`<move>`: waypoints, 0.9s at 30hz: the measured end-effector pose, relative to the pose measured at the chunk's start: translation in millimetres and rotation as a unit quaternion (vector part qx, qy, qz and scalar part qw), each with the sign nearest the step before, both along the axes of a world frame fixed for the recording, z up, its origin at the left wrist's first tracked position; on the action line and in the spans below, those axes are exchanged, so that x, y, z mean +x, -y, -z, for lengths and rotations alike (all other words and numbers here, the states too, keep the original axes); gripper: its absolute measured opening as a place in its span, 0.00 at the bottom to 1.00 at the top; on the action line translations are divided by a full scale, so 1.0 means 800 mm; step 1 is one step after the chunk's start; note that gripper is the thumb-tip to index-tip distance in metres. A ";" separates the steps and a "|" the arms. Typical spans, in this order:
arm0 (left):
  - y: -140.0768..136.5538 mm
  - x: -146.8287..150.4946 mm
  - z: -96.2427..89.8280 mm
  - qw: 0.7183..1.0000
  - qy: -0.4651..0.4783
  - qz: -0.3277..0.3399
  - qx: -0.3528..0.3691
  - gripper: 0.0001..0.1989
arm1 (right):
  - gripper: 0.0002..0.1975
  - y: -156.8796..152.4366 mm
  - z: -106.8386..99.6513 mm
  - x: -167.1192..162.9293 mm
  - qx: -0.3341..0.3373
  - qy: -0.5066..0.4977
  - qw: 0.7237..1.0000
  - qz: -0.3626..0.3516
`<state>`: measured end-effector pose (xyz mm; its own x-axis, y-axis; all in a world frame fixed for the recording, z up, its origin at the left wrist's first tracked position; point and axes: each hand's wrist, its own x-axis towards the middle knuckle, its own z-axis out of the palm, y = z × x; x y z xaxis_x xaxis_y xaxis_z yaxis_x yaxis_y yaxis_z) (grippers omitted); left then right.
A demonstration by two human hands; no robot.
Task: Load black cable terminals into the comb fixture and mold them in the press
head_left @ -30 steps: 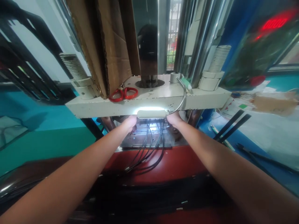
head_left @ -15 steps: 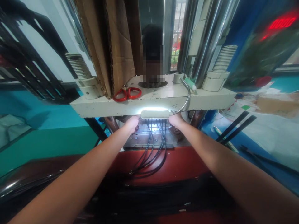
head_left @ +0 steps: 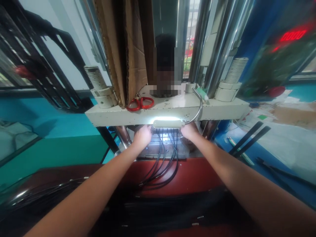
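Both arms reach forward under the pale press plate (head_left: 165, 113). My left hand (head_left: 143, 135) is closed at the left end of the lit work space, its fingertips partly hidden. On the other side my right hand (head_left: 190, 131) is closed too, its fingers tucked behind the end of the lamp. What either hand grips cannot be made out. Between them several black cables (head_left: 163, 154) come out of the metal tooling (head_left: 158, 152) and curve down onto the red surface. A white tube lamp (head_left: 167, 124) on a bendy metal neck shines just above.
Red-handled scissors (head_left: 140, 103) and cardboard (head_left: 134, 49) rest on the press plate. More dark cables (head_left: 168, 210) lie close in front of me. At right are pliers (head_left: 274, 169), black bars (head_left: 249, 140) and a red digit display (head_left: 293, 35).
The view has shifted slightly, so the press appears further right and lower. My left hand shows a little more below the lamp. Both hands stay at the tooling.
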<state>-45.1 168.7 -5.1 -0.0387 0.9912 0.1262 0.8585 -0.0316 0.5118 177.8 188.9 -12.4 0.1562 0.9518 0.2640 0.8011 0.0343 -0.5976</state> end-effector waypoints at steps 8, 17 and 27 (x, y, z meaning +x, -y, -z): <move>0.036 0.004 0.008 0.969 -0.152 0.150 0.124 0.23 | 0.18 0.050 -0.003 -0.010 -0.004 0.097 0.994 -0.049; 0.036 0.006 0.012 0.948 -0.232 0.154 0.155 0.26 | 0.24 0.045 -0.001 -0.004 -0.035 0.109 0.993 -0.042; 0.036 0.022 0.018 0.943 -0.269 0.130 0.148 0.26 | 0.21 0.050 -0.010 -0.015 -0.039 0.175 0.982 -0.064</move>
<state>-27.6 139.7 -19.4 0.3486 0.8770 0.3307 0.9351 -0.3495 -0.0588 166.0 148.7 -4.3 -0.0530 0.9771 0.2062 0.9497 0.1132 -0.2921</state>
